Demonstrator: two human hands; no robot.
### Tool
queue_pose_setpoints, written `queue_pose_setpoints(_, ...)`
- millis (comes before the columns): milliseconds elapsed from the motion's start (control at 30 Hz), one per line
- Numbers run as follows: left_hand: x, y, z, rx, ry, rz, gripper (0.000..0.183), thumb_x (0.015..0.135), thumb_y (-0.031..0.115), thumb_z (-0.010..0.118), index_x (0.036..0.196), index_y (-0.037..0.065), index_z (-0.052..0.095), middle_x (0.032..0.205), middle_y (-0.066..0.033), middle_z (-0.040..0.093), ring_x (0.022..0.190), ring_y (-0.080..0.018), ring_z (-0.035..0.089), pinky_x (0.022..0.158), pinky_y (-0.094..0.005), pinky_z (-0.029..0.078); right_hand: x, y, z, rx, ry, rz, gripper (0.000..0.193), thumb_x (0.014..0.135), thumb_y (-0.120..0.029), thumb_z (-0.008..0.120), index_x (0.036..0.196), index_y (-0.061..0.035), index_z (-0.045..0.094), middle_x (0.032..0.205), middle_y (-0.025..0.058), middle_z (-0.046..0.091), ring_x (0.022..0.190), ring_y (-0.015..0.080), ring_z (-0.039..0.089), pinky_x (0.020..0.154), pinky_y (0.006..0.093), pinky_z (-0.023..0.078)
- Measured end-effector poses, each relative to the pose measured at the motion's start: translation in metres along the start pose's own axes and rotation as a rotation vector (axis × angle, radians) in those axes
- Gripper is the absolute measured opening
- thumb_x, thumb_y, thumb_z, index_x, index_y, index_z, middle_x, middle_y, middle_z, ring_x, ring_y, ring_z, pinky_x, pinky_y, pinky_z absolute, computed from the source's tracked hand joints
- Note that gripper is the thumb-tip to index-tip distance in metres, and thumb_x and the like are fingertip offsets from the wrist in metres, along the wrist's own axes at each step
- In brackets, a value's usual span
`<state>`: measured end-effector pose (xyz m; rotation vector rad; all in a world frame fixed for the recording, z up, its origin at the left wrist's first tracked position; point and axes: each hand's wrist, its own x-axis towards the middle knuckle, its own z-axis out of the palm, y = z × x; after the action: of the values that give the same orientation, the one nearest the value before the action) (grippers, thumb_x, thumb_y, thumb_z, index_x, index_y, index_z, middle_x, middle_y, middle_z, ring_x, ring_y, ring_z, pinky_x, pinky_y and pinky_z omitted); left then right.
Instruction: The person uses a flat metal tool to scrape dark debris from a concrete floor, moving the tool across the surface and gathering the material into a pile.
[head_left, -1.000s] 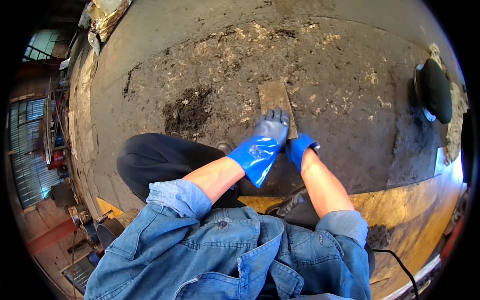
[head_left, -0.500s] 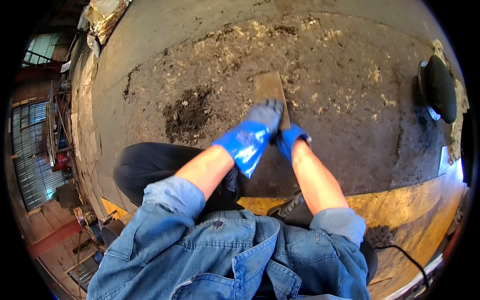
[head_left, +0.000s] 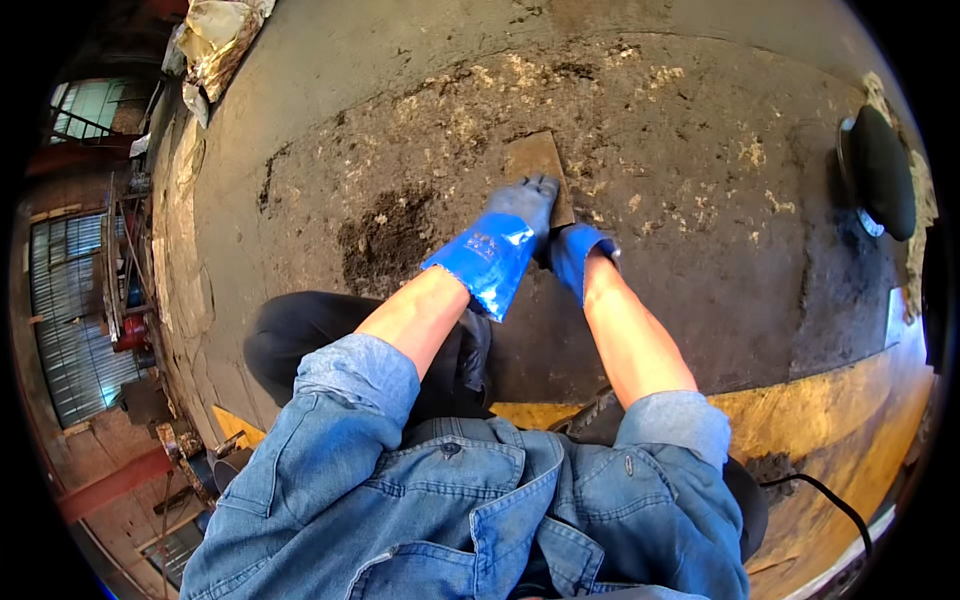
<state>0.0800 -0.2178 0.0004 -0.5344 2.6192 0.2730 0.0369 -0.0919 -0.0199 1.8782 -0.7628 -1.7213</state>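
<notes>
A flat brown rectangular plate (head_left: 540, 158), like a scraper blade, lies against the dirty dark surface in front of me. My left hand (head_left: 524, 205), in a blue rubber glove with darkened fingers, is laid over the plate's left side, fingers pointing away from me and pressed on it. Close behind it, my right hand (head_left: 574, 250), gloved in blue too, is closed at the plate's near end; its fingers are mostly hidden. Left of the gloves sits a heap of dark loose dirt (head_left: 380, 240). Crusty pale and black residue (head_left: 480, 100) spreads beyond the plate.
My bent knee (head_left: 320, 345) is left of the forearms. A black rounded object with a shiny rim (head_left: 882, 175) stands at far right. Crumpled sheeting (head_left: 215, 45) lies at the far left edge. A yellow strip (head_left: 830, 405) borders the near side, with a black cable (head_left: 835, 500) by it.
Both gloved hands have moved slightly away from me together with the plate. The whole view has shifted a little to the right.
</notes>
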Motion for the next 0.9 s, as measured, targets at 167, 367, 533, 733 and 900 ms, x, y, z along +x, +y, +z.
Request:
queue_pose_setpoints(167, -0.029, 0.004, 0.026, 0.051, -0.019, 0.023, 0.060, 0.091, 0.019, 0.053, 0.149, 0.009, 0.040, 0.157, -0.0216, 0.039, 0.137, -0.0414, 0.049, 0.109, -0.0461, 0.047, 0.003, 0.005, -0.022, -1.792, -0.115, -0.257, 0.045, 0.107, -0.038, 0.044, 0.142, -0.0115, 0.054, 0.134, 0.0052, 0.062, 0.120, 0.0197, 0.056, 0.100, 0.0328, 0.046)
queue_pose_setpoints(367, 0.006, 0.002, -0.001, 0.027, 0.131, -0.032, 0.052, 0.087, 0.014, 0.059, 0.136, 0.001, 0.049, 0.140, -0.0227, 0.055, 0.124, -0.0385, 0.059, 0.098, -0.0454, 0.053, 0.031, -0.007, 0.009, -2.314, -0.150, -0.440, 0.038, 0.104, -0.038, 0.050, 0.120, -0.0087, 0.067, 0.101, 0.0077, 0.069, 0.087, 0.0215, 0.059, 0.074, 0.0339, 0.049)
queue_pose_setpoints(533, -0.051, 0.023, 0.050, 0.003, 0.101, 0.001, 0.057, 0.087, 0.017, 0.058, 0.140, 0.002, 0.042, 0.141, -0.0247, 0.051, 0.123, -0.0415, 0.058, 0.099, -0.0502, 0.051, 0.002, -0.041, -0.023, -2.110, -0.050, -0.197, 0.043, 0.105, -0.044, 0.049, 0.131, -0.0115, 0.060, 0.106, 0.0031, 0.065, 0.080, 0.0157, 0.054, 0.065, 0.0307, 0.045)
queue_pose_setpoints(733, -0.055, 0.033, 0.051, -0.027, 0.076, 0.002, 0.059, 0.083, 0.014, 0.061, 0.137, -0.001, 0.042, 0.138, -0.0238, 0.051, 0.127, -0.0398, 0.054, 0.105, -0.0478, 0.046, -0.004, -0.048, -0.025, -2.197, -0.151, -0.144, 0.060, 0.104, -0.051, 0.048, 0.148, -0.0096, 0.047, 0.146, 0.0077, 0.053, 0.130, 0.0180, 0.049, 0.110, 0.0302, 0.039)
queue_pose_setpoints(900, -0.069, 0.046, 0.094, -0.006, 0.155, -0.062, 0.065, 0.089, 0.017, 0.056, 0.148, -0.001, 0.036, 0.154, -0.0283, 0.038, 0.141, -0.0472, 0.042, 0.114, -0.0554, 0.037, 0.014, -0.090, -0.032, -2.247, -0.231, -0.147, 0.060, 0.103, -0.049, 0.052, 0.149, -0.0108, 0.048, 0.141, 0.0051, 0.057, 0.124, 0.0194, 0.053, 0.100, 0.0309, 0.044)
